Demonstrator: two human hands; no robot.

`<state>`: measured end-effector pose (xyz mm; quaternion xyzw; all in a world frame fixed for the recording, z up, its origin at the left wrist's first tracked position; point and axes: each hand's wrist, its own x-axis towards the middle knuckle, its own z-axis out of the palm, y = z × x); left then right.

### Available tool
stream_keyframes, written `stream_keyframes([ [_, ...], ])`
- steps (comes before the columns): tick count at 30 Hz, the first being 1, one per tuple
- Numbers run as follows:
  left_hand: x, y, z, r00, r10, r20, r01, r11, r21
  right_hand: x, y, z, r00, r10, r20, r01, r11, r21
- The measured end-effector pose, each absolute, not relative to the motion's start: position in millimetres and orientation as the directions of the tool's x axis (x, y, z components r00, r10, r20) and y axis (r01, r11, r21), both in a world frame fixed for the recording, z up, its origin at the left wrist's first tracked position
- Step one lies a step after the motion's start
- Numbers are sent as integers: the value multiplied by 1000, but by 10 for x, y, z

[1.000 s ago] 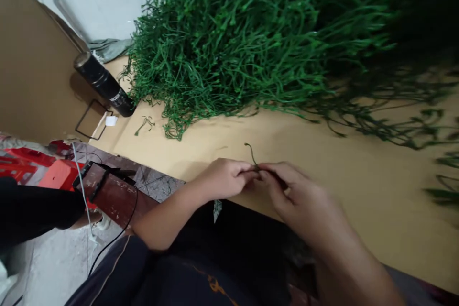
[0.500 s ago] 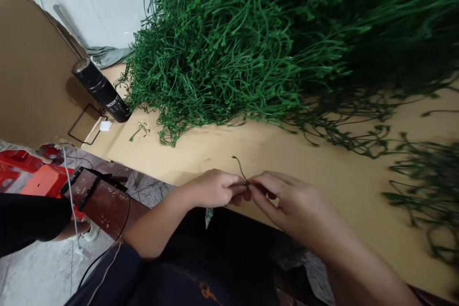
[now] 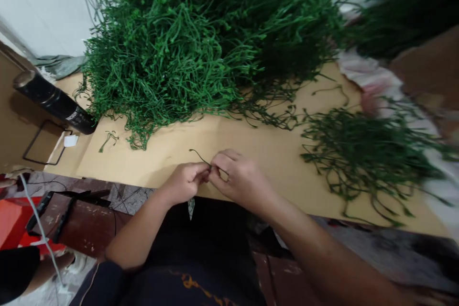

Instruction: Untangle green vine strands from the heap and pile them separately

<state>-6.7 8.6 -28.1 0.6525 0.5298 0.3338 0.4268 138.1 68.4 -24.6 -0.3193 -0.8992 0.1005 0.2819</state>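
Note:
Over the front edge of the cardboard-coloured tabletop (image 3: 265, 167), my left hand (image 3: 186, 182) and my right hand (image 3: 234, 174) meet fingertip to fingertip. Both are closed in a pinch on one thin green artificial stem (image 3: 199, 155); its free end sticks up to the left, and the rest is hidden by the fingers. Behind my hands rises a large heap of green artificial stems (image 3: 172, 62). A smaller, darker pile of stems (image 3: 362, 148) lies to my right. One short branched stem (image 3: 108, 138) lies apart at the left.
A black vacuum flask (image 3: 57, 100) stands tilted in view at the far left, near a thin metal frame (image 3: 43, 141) and a cardboard sheet (image 3: 10, 86). Below are a brown bench-like object (image 3: 82, 224) and a red stool (image 3: 16, 220). Another person's leg (image 3: 17, 267) shows bottom left.
The view has swung to the right, bringing the smaller pile fully into sight. My hands stay pinched together on the same stem.

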Motion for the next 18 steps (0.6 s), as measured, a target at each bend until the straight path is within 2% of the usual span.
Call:
stream_keyframes([
  [2,-69,6,-173,311,950,-11,393,-118,912,1510,882,-192,-493,786,373,681,615,-397],
  [3,-75,-42,-119,401,916,-1,367,-160,916,1621,999,-158,-364,868,338,766,485,-421],
  [4,-84,-85,-70,521,854,-7,352,-207,913,1751,1108,-121,-248,923,296,807,366,-464],
  [6,-109,-129,-5,587,808,-58,304,-153,940,2002,1240,-50,-147,967,207,762,244,-600],
  [8,-132,-95,23,488,867,-102,256,-31,966,2128,1195,-8,-238,952,194,652,304,-694],
  [10,-144,9,41,371,922,-114,198,42,979,2057,975,-16,-452,864,221,531,460,-712],
  [12,-143,146,72,311,946,-90,172,37,984,1825,671,-73,-688,702,182,410,583,-701],
  [14,-134,282,113,267,963,-41,204,-15,979,1549,402,-150,-846,519,119,321,676,-663],
  [16,-123,400,150,246,969,9,310,-87,947,1354,248,-200,-899,433,70,295,715,-634],
  [18,-105,492,175,271,962,44,469,-171,867,1314,220,-199,-871,482,97,307,687,-659],
])
